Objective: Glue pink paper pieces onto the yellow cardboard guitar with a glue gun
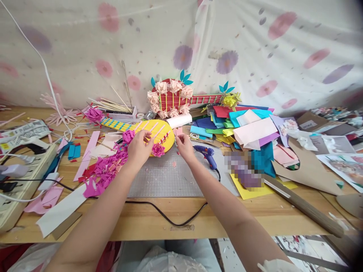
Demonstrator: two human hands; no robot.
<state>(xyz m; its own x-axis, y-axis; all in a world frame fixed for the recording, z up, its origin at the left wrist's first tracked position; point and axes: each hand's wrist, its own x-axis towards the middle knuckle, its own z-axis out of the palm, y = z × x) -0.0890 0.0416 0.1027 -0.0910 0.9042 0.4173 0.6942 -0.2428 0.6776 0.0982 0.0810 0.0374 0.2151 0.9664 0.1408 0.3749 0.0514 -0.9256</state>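
A yellow paper guitar (159,133) with pink strips for strings lies on a grey cutting mat (167,177). My left hand (138,148) rests on the guitar's body, fingers on the strips, between two magenta paper flowers (158,150). At the guitar's right edge, my right hand (184,145) pinches a small pink paper piece (178,131). A blue glue gun (208,155) lies just right of that hand.
Magenta paper scraps (103,172) are heaped left of the mat. A red paper guitar with cream roses (172,99) leans at the back. Coloured paper sheets (244,126) pile up on the right. A power strip (17,181) sits far left, a black cable (167,217) crosses the front edge.
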